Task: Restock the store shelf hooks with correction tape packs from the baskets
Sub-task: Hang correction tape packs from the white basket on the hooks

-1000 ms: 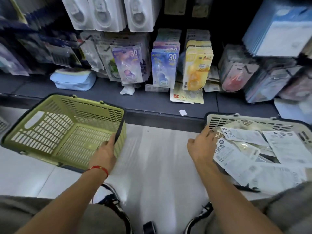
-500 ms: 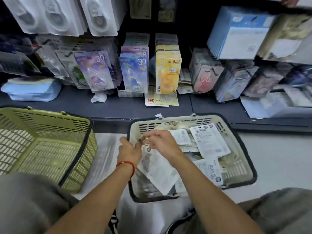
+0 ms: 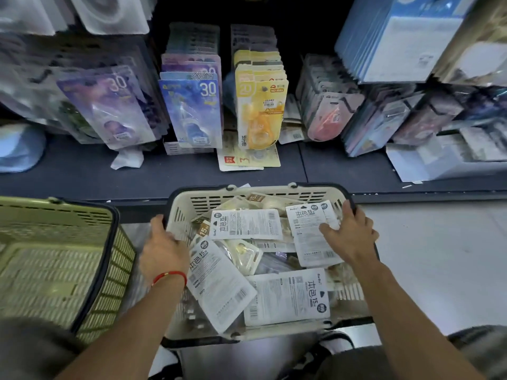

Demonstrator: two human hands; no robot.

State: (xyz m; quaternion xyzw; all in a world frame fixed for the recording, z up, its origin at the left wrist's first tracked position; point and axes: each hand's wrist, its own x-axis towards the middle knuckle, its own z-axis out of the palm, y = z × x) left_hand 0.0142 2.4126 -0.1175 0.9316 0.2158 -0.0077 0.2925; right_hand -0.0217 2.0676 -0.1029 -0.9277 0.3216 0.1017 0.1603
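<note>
At the cream basket [image 3: 277, 200] rim, left hand [image 3: 162, 252] and right hand [image 3: 348, 234] curl fingers over opposite side edges, with correction tape packs [image 3: 286, 296] marked "15" inside, below hooked packs [image 3: 192, 105] marked "30"

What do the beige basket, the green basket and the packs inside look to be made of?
The beige basket looks like moulded plastic: matte slotted walls, with a dark rim that both hands grip. The green basket looks the same, matte and slotted under a dark rim. The packs seem to be printed white card, and one facing up shows a clear, shiny blister, probably thin plastic.
</note>
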